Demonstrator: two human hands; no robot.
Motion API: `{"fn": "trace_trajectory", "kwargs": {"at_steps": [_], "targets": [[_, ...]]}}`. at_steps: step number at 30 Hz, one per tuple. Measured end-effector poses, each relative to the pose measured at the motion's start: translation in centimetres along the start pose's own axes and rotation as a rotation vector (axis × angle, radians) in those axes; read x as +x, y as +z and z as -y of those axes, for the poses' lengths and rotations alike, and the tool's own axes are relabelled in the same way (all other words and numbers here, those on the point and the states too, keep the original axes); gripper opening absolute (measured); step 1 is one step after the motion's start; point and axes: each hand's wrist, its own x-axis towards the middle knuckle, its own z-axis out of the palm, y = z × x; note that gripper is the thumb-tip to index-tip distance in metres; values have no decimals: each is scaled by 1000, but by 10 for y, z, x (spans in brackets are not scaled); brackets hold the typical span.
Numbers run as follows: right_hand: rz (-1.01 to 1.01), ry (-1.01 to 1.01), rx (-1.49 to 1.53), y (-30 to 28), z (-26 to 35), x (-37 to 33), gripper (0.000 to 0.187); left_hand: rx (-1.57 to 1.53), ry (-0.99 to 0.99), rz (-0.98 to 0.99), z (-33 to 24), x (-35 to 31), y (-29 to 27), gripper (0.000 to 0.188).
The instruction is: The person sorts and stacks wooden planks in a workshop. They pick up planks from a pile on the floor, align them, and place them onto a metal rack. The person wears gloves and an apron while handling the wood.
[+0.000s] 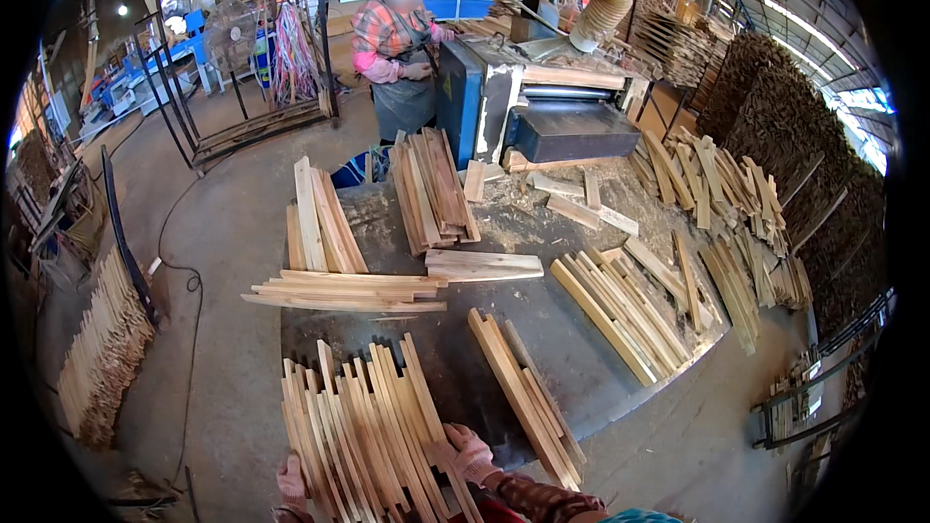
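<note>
A row of long, narrow wooden strips [363,426] lies side by side at the near edge of the dark table, their far ends uneven. My left hand [292,482], in a pale pink glove, presses against the row's left side, partly cut by the lower rim. My right hand [471,453], in a similar glove, curls against the right side, so the row sits between both hands. Just right of it, a narrower group of strips [523,392] lies slanted on the table.
The dark table [601,412] also bears a stack of boards [426,189], crosswise strips [344,291] and another slanted group [620,315]. A planing machine [572,126] with a large hose stands beyond. A co-worker [397,58] stands beside it. Stacked strips [107,358] rest on the left floor.
</note>
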Motion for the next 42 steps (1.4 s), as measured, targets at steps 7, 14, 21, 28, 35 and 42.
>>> {"fn": "trace_trajectory", "kwargs": {"at_steps": [7, 14, 21, 28, 35, 42], "targets": [[-36, -300, -51, 5, -24, 17, 50, 261, 112, -272, 57, 3, -45, 37], [-222, -340, 55, 10, -27, 27, 48, 422, 245, -325, 5, -3, 4, 36], [-296, -220, 344, 38, -27, 27, 51, 206, 315, -443, -1, -12, 26, 38], [-274, -186, 370, 36, -25, 27, 49, 197, 350, -49, -47, -34, 41, 50], [-70, 6, 407, 10, 4, 23, 46, 393, 130, -43, -39, -19, 28, 40], [898, -612, -868, -74, 9, 126, 53, 582, 229, -322, -67, -32, 91, 58]]}}
